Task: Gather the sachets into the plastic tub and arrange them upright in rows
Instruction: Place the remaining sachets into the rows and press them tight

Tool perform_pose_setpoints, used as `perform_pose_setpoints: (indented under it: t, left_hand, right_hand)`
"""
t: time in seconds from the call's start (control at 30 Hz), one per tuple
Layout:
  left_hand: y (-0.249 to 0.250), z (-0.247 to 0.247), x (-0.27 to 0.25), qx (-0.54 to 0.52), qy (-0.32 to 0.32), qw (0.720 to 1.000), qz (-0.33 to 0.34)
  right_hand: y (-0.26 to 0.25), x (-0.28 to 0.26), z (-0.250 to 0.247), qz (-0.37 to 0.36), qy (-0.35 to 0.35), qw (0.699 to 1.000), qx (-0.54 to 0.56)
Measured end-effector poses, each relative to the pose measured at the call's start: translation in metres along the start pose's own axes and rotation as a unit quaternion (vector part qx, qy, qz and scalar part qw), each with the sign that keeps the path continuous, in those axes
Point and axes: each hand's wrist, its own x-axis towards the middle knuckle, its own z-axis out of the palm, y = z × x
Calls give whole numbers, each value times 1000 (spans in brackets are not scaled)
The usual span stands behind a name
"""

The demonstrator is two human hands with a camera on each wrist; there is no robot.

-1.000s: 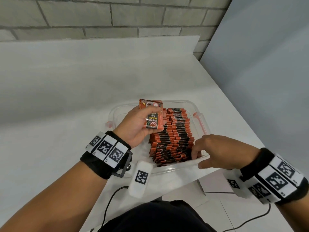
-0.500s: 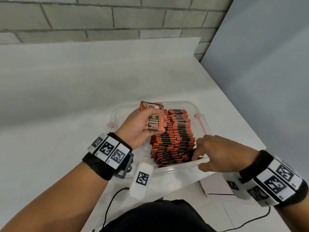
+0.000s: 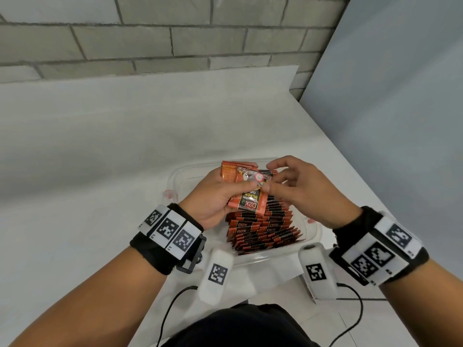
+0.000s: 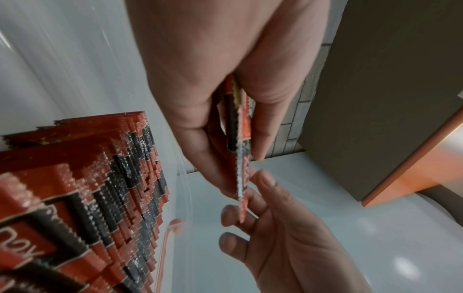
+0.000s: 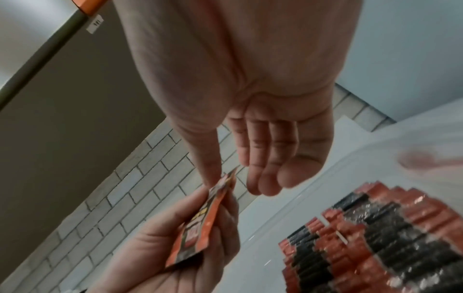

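Observation:
A clear plastic tub [image 3: 265,257] stands on the white table in front of me. Orange-and-black sachets [image 3: 263,229] stand packed in rows along its right side, also seen in the wrist views [image 4: 112,188] [image 5: 375,237]. My left hand [image 3: 233,194] grips a small fanned bunch of sachets [image 3: 250,201] above the tub, thumb on the front. My right hand [image 3: 271,179] meets it from the right. Its thumb and index finger pinch the edge of the front sachet [image 4: 240,198] [image 5: 200,224]; the other fingers are loosely spread.
The tub's left part shows bare floor [image 3: 190,186]. Red latch tabs [image 3: 170,194] stick out at its sides. A brick wall [image 3: 175,41] stands behind the table, a grey-blue panel [image 3: 388,121] to the right. The table edge and cables [image 3: 172,311] lie close to my body.
My right hand left the near right corner of the tub and rose to the bunch in my left hand. The left hand tilted the bunch toward it.

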Motion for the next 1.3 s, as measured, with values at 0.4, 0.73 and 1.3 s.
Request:
perform_pose_setpoints:
  t: [0.4,0.73,1.3]
  left_hand:
    - [3,-3,-1,23,20,1000,6]
    - [6,-5,-4,-25,37,999,27]
    - [7,-9,-4,-59,79,995,11]
  right_hand:
    - [-9,5,17,-32,6,998,62]
    - [2,-5,12,76,46,961,262]
    - [18,-32,20,-94,-214,935,-265]
